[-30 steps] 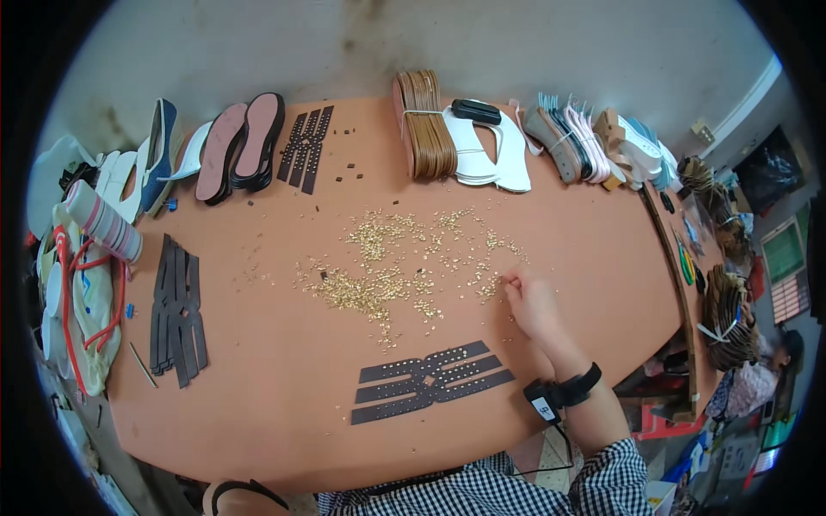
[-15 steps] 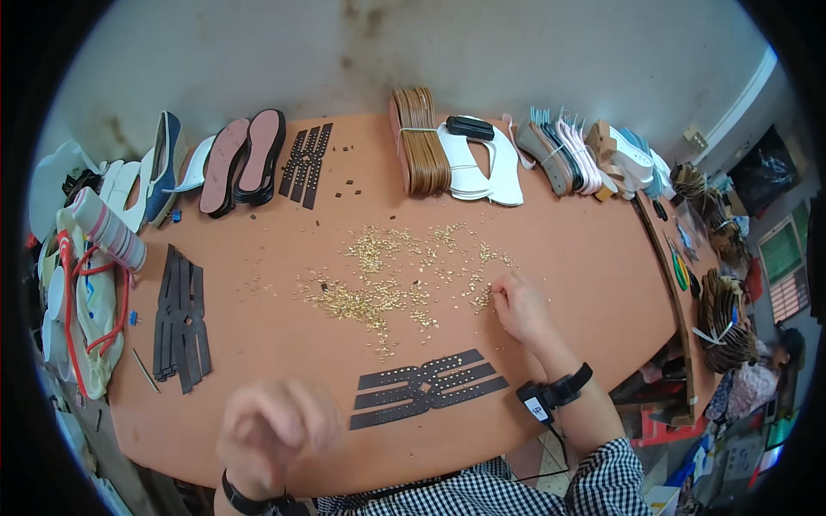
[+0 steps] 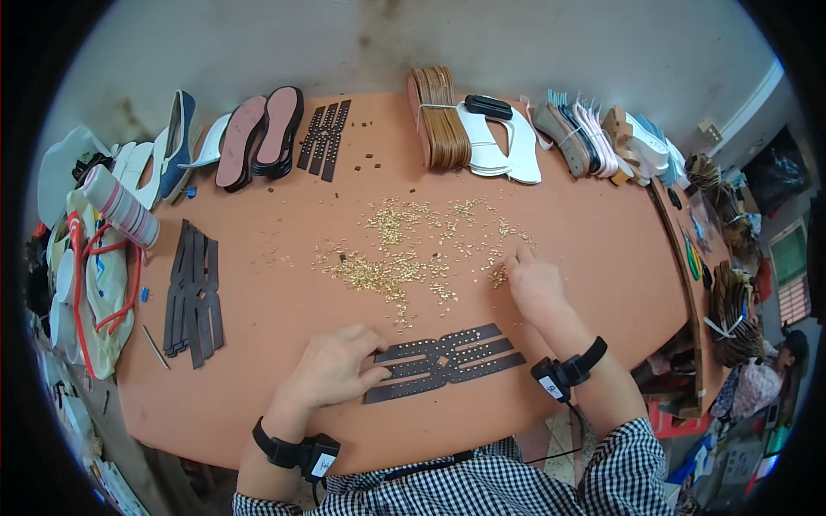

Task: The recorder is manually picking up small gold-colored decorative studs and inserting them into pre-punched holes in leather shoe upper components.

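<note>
A dark brown strap piece point(image 3: 443, 361) with slit arms and rows of gold studs lies flat before me. At its left end is my left hand point(image 3: 340, 365), thumb and forefinger apart over the strips, with no object visible between them. Loose gold studs point(image 3: 379, 273) are scattered across the middle of the table. My right hand point(image 3: 538, 284) rests at the right edge of these studs, fingers bent together and pointing down. Whatever its fingertips pinch is too small to make out. Black bands with small devices circle both wrists.
More dark strap pieces lie at left point(image 3: 194, 292) and at the back point(image 3: 325, 138). Pink-topped soles point(image 3: 280, 129), a bundle of brown strips point(image 3: 443, 120), white cutouts point(image 3: 516, 146) and shoe parts line the wall. A striped cup point(image 3: 125, 206) stands left; a thin stick point(image 3: 156, 346) lies nearby.
My left hand has come down and right, from a blurred raised position onto the studded strap's left end. My right hand stays by the studs. The whole view has shifted slightly.
</note>
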The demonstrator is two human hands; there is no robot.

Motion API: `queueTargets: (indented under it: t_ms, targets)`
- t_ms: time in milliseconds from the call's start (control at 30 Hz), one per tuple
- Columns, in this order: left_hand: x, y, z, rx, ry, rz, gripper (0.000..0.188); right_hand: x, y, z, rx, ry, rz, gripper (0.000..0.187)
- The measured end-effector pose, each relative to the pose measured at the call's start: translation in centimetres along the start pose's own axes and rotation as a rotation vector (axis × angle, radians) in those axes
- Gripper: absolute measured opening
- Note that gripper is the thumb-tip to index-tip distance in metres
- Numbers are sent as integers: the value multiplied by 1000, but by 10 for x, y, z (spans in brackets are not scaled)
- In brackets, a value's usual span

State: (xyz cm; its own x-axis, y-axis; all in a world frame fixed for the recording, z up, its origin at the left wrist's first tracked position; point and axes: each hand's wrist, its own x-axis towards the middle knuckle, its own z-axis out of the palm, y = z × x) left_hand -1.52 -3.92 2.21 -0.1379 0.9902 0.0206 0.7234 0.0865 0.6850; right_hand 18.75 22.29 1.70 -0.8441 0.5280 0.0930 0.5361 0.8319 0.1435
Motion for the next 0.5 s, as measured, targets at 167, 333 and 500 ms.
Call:
queueTargets:
  t_ms: [167,333,500]
  targets:
    - [-3,-7,0,-49,-18,5,32,0,11,5,160,-58,132,13]
    - [-4,-10,-1,-62,-3,44,30,-6,29,17,537,51,233,11]
    - [-5,-7,-2,-81,4,25,29,-6,25,18,553,17,308,9]
